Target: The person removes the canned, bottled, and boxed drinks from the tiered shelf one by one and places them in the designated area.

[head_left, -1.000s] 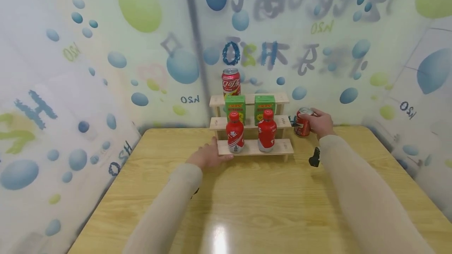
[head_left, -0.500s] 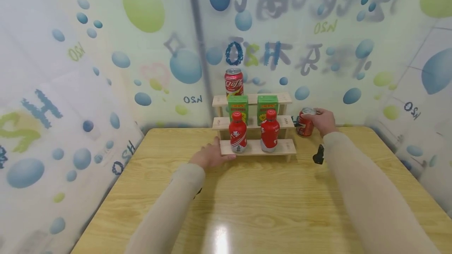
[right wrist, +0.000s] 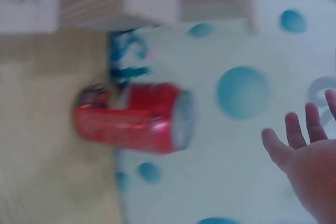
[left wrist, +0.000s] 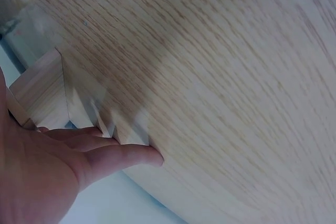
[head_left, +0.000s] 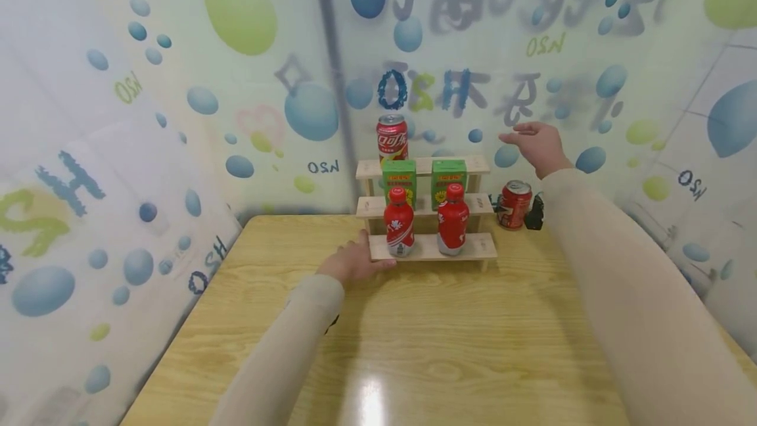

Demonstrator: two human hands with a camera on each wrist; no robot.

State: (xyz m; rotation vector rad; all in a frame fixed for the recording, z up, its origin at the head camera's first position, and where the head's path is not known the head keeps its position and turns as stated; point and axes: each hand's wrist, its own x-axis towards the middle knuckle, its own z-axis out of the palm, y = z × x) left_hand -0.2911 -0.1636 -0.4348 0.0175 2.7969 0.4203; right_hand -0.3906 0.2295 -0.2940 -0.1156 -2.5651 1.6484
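Observation:
My left hand (head_left: 355,261) holds the left end of the lowest board of a three-tier wooden rack (head_left: 422,247), thumb along the front edge; the left wrist view shows this hand (left wrist: 58,166) beside pale wood (left wrist: 44,90). A red cola can (head_left: 514,205) stands upright on the table, just right of the rack. Above it, apart, my right hand (head_left: 537,148) is raised with nothing in it. Its fingers are spread in the right wrist view, where the can (right wrist: 136,121) looks blurred and broken up. Another cola can (head_left: 393,141) stands on the top tier at left.
Two green cartons, left (head_left: 399,184) and right (head_left: 447,183), stand on the middle tier. Two red bottles, left (head_left: 399,223) and right (head_left: 453,222), stand on the bottom tier. The wooden table (head_left: 437,347) meets a wall (head_left: 266,169) patterned with balloons close behind the rack.
My right hand has let go of the red cola can and risen above it. The can stays beside the rack. My left hand keeps its place on the rack's left end.

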